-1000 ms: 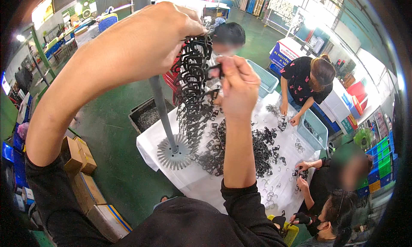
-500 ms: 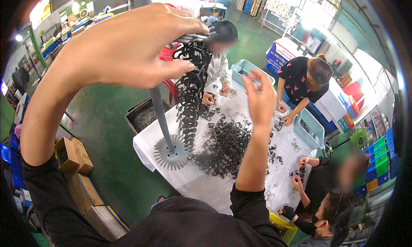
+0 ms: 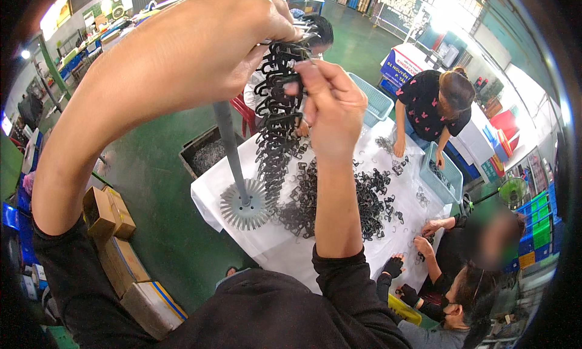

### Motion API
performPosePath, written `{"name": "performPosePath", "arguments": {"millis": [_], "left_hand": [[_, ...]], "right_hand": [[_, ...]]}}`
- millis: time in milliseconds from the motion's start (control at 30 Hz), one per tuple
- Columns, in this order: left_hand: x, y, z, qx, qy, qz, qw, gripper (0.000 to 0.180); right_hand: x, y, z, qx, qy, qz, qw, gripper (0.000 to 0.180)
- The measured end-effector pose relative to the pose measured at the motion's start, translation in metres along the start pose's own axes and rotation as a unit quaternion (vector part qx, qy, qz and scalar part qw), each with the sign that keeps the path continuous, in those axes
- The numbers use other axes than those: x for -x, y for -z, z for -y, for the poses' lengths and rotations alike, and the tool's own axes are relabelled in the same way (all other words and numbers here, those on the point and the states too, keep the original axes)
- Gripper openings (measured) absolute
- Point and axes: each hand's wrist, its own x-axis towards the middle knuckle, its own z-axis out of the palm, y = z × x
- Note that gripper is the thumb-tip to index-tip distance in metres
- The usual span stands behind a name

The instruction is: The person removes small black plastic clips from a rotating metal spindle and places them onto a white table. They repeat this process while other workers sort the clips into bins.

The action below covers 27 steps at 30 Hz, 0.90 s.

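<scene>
My left hand [image 3: 245,37] is raised at the top of a hanging column of black plastic hooks [image 3: 276,143]. Its fingers curl over thin metal prongs [image 3: 308,31] there, partly hidden behind the hand. Just below, my right hand [image 3: 333,106] pinches a black hook at the column's upper right side; motion blurs its fingertips. A grey pole [image 3: 227,143] runs down beside the column to a slotted metal disc [image 3: 230,212]. Under my right forearm, a large heap of black hooks [image 3: 370,194] covers the middle of the white-covered table [image 3: 260,246].
Light-blue baskets [image 3: 439,182] stand along the table's right and far sides. Several people work around it, one in a black patterned shirt [image 3: 424,103]. A dark crate [image 3: 212,155] and cardboard boxes [image 3: 124,264] sit on the floor at left.
My right hand has moved left and up to the hook column and closed on a hook. My left hand has shifted slightly up and right, its thumb now drawn in.
</scene>
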Motion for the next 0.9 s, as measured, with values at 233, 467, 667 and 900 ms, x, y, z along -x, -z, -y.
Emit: {"name": "performPosePath", "arguments": {"millis": [233,467,667,900], "left_hand": [[0.004,-0.005,0.019,0.009,-0.041,-0.015,0.999,0.037],[0.004,0.007,0.014,0.084,-0.001,0.052,0.995,0.042],[-0.003,0.005,0.004,-0.064,-0.011,0.035,0.997,0.041],[-0.011,0.002,0.000,-0.052,0.016,0.030,0.998,0.032]], "right_hand": [[0.020,0.125,0.022,0.219,-0.025,-0.104,0.970,0.019],[0.045,0.169,0.020,0.790,-0.131,-0.041,0.598,0.030],[0.014,0.039,-0.001,0.470,0.217,-0.094,0.851,0.022],[-0.012,-0.022,-0.007,0.359,0.234,-0.090,0.899,0.013]]}}
